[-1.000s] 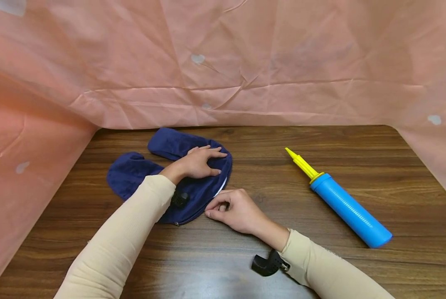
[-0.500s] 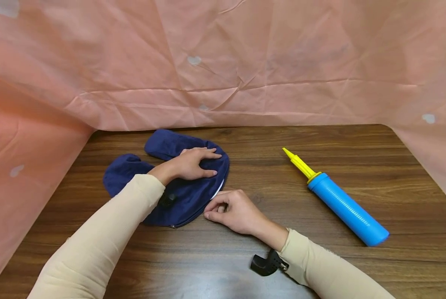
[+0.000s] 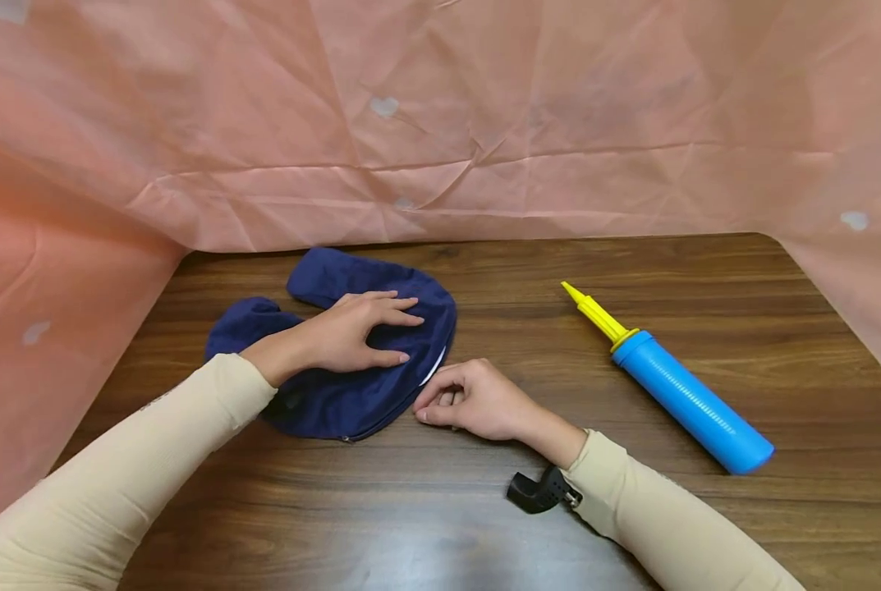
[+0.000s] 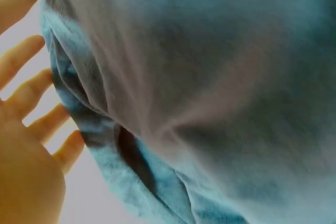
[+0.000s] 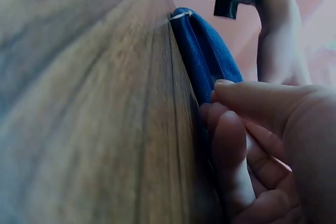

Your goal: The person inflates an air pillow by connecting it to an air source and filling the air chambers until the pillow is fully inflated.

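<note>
The left hand (image 3: pixel 344 335) has slid back, flat and open on the blue cover (image 3: pixel 351 394); the right hand (image 3: pixel 470 400), fingers curled, pinches the cover's near edge.

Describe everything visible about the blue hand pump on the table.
The hand pump has a ribbed, bright blue plastic barrel with a yellow collar and a tapering yellow nozzle. It lies flat on the wooden table, at an angle, nozzle pointing toward the far pink sheet. Nothing touches it; both hands are away to its left.
</note>
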